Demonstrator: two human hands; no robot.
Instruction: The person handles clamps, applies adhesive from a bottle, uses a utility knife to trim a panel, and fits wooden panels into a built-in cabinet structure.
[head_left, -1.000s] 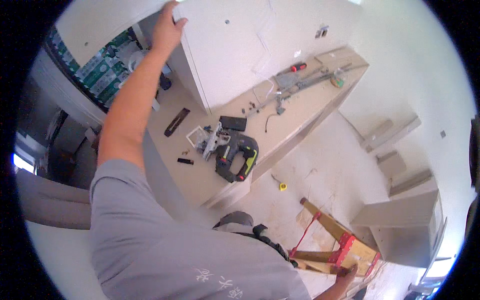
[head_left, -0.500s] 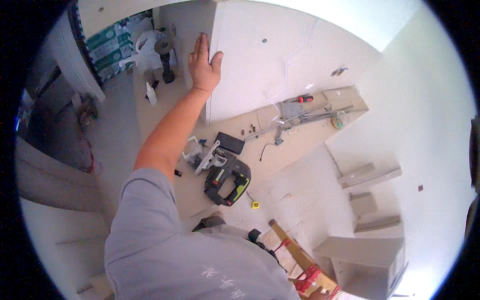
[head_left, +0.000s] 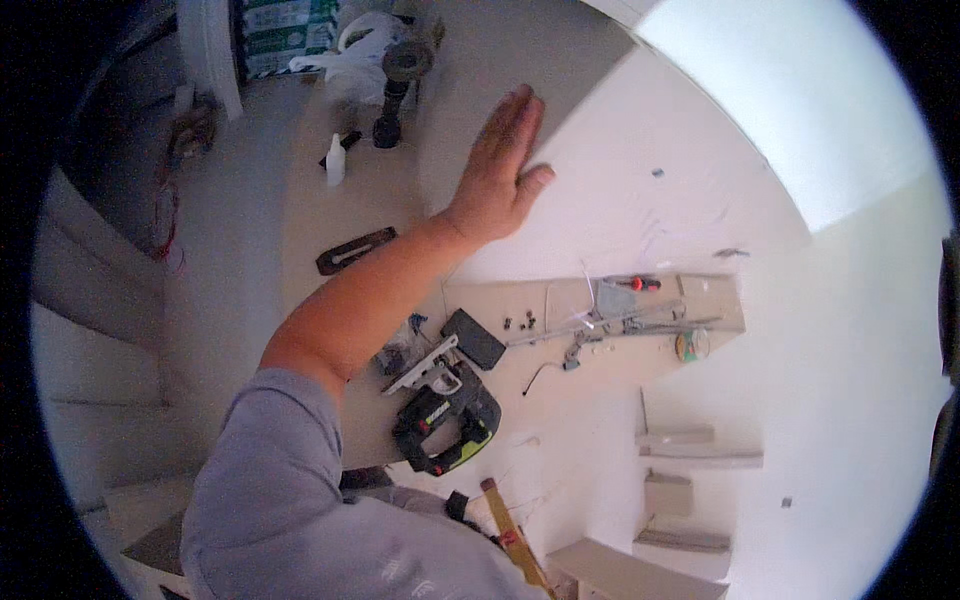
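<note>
My left hand (head_left: 503, 165) is stretched out with straight fingers and the thumb apart, laid along the edge of a large white panel (head_left: 610, 215). It grips nothing that I can see. At the lower edge, a yellow and red bar resembling a spirit level (head_left: 513, 540) slants up into view. My right hand is out of sight. Below my left forearm lies a black and green cordless jigsaw (head_left: 445, 420), beside a dark flat rectangular block (head_left: 474, 339).
Along the board lie a red-handled screwdriver (head_left: 645, 284), metal rods (head_left: 600, 325) and a tape roll (head_left: 691, 345). Further left stand a white bottle (head_left: 336, 160) and a dark cylindrical tool (head_left: 393, 100), near a white plastic bag (head_left: 362, 58). Pale board pieces (head_left: 700, 458) are at the right.
The view has shifted, and the panel appears further right and tilted. My left hand remains at its edge. My right hand has left the view, and less of the yellow bar shows.
</note>
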